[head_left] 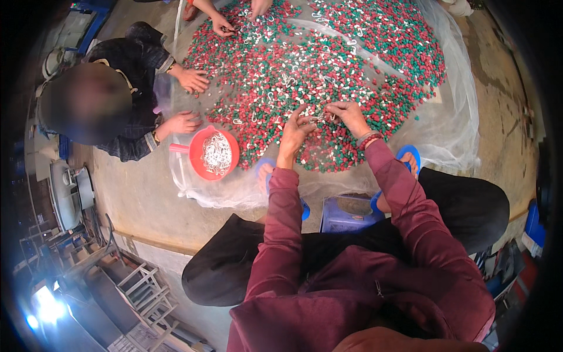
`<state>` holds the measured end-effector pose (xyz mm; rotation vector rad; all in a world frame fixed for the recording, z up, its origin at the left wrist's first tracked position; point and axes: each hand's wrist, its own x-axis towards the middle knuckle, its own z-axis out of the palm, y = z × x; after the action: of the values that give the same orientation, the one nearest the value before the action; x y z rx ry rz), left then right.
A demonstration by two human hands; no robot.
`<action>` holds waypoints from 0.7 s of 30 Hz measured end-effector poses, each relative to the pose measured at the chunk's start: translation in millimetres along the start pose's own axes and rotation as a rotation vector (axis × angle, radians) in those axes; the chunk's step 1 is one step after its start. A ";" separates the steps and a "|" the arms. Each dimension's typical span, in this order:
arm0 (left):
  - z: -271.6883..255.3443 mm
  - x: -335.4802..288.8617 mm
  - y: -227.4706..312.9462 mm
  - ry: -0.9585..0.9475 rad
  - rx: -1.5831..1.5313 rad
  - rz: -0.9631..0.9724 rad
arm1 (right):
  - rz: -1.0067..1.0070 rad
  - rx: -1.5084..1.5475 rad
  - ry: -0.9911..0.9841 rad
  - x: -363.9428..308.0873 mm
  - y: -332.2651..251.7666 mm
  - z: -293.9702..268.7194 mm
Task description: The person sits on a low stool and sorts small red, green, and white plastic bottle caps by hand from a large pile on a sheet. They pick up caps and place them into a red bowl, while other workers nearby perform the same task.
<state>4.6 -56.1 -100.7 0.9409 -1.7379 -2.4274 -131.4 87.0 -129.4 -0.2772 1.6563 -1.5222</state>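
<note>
A wide pile of small red, green and white pieces (281, 76) lies spread before me on a sheer white sheet (460, 105). Both my hands are over its near part, close together. My left hand (295, 134) has its fingers bent and drawn together; what they hold is too small to name. Opposite it, my right hand (350, 119) pinches with thumb and forefinger, and the bit between the fingertips cannot be made out. Small whitish pieces show between the two hands. Left of my hands, a red handled basin (233, 146) holds a heap of white hook-shaped pieces (216, 154).
A co-worker in dark clothes sits at the left, with one hand (190, 80) and another hand (183, 122) at the pile's edge. Another person's hand (221, 24) works at the far side. A blue plastic stool (346, 218) stands between my feet, which wear blue sandals (409, 155).
</note>
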 end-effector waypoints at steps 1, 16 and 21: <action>0.8 -1.6 4.3 -0.058 -0.094 -0.001 | 0.079 0.167 -0.052 -1.2 -1.8 2.5; 23.0 -12.7 53.7 0.362 0.643 0.294 | 0.114 0.547 -0.205 -9.8 -39.1 15.8; 23.5 -25.1 68.8 0.165 0.320 0.256 | 0.037 0.462 -0.165 -9.5 -44.7 15.2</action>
<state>-8.3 -53.7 -24.9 0.8485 -2.0744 -1.8992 -131.5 71.9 -83.7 -0.1165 1.1368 -1.7512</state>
